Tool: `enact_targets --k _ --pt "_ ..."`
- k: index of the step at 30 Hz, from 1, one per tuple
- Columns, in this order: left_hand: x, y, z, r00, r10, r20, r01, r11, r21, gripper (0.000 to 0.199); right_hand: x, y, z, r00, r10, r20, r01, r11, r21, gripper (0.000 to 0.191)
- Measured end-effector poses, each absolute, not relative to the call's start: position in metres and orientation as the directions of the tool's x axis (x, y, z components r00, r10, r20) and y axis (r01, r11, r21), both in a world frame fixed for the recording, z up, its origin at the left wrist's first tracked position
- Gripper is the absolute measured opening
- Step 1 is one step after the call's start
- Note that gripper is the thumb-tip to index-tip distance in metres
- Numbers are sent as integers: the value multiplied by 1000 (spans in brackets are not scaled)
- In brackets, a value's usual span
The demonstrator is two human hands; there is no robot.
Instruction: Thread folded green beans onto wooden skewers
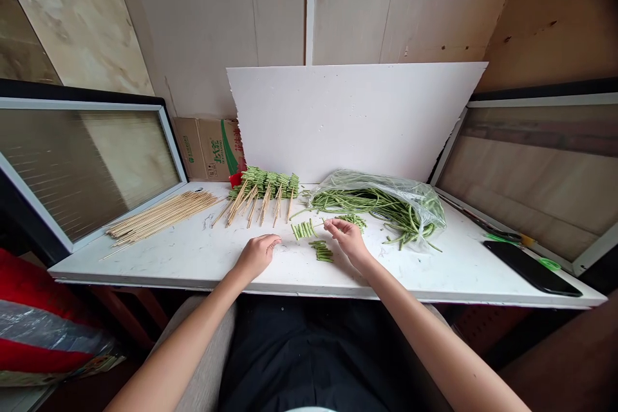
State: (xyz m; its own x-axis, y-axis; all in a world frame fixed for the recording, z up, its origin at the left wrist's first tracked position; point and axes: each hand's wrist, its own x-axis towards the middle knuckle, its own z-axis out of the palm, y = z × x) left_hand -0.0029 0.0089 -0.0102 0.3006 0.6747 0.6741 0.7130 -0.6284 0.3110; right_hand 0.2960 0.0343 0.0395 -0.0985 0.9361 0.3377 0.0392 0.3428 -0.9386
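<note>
A skewer of short green bean pieces hangs over the worktop, its pieces side by side in a row. Pinched at its right end, the thin stick is between the thumb and fingers of my right hand. My left hand is closed just above the worktop, left of the bean row; whatever its fingertips hold, if anything, does not show. Below the skewer lies a small pile of cut bean pieces. Another pile of cut beans sits behind my right hand, partly hidden by it.
Loaded bean skewers are stacked at the back, sticks towards me. Bare bamboo skewers lie left. Long green beans spill from a clear plastic bag. A black phone lies right. A white board and cardboard box stand behind.
</note>
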Motion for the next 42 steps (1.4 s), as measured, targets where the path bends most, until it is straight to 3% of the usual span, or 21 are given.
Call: enact_targets --k 12,21,28,36,42 --pt "-5 7 -9 298 720 626 741 -588 324 40 292 31 34 -117 908 402 49 410 -911 42" --pt "-5 4 -4 280 795 537 776 -517 362 38 290 30 39 -103 811 576 215 584 -783 36" --pt "-5 4 -3 292 790 539 766 -531 362 38 285 21 44 -99 763 639 234 642 -731 33" --pt "-6 7 -5 298 740 604 678 -609 411 38 281 17 47 -49 821 568 190 566 -802 38" --pt "0 7 -2 255 700 667 644 -638 423 28 269 11 35 -118 860 496 169 510 -843 36"
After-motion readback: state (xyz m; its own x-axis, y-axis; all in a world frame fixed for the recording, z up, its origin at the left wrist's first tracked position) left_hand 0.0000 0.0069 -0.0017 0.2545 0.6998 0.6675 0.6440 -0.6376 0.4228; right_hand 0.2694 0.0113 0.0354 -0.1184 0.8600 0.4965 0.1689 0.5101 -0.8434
